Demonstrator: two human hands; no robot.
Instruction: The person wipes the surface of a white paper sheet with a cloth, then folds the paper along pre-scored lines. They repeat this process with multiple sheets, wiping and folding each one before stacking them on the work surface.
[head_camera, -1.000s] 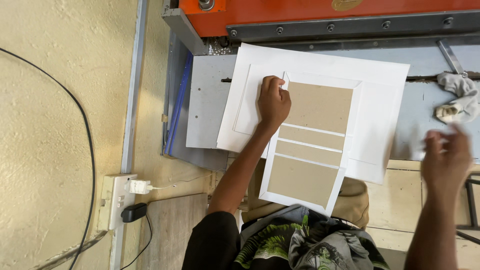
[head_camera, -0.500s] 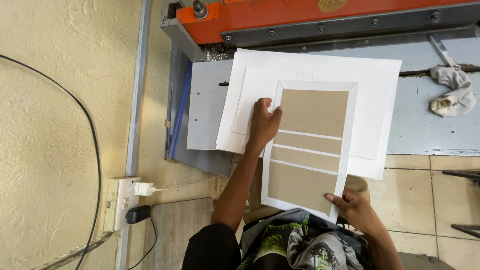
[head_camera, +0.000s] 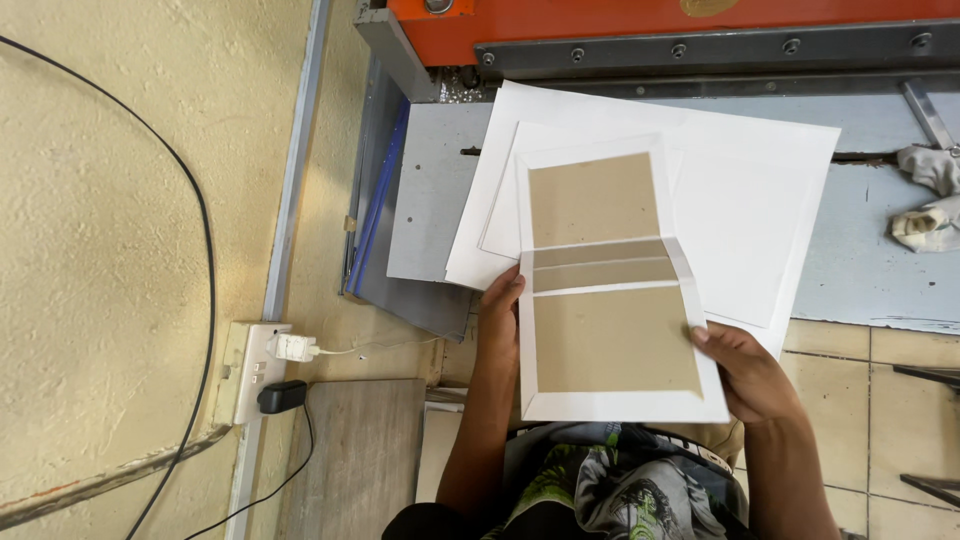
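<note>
Both-sided, left hand and right hand grip the folded board cover.

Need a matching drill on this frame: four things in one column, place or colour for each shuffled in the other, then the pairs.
Things:
1. machine housing
2. crumpled rag
3. wall socket
4. board cover

Place or colour:
A. held at both side edges, left hand and right hand
B. orange, along the top
C. on the wall at left, white plug in it
D. on the grey machine table, far right

Pairs: 1-B, 2-D, 3-C, 4-A
</note>
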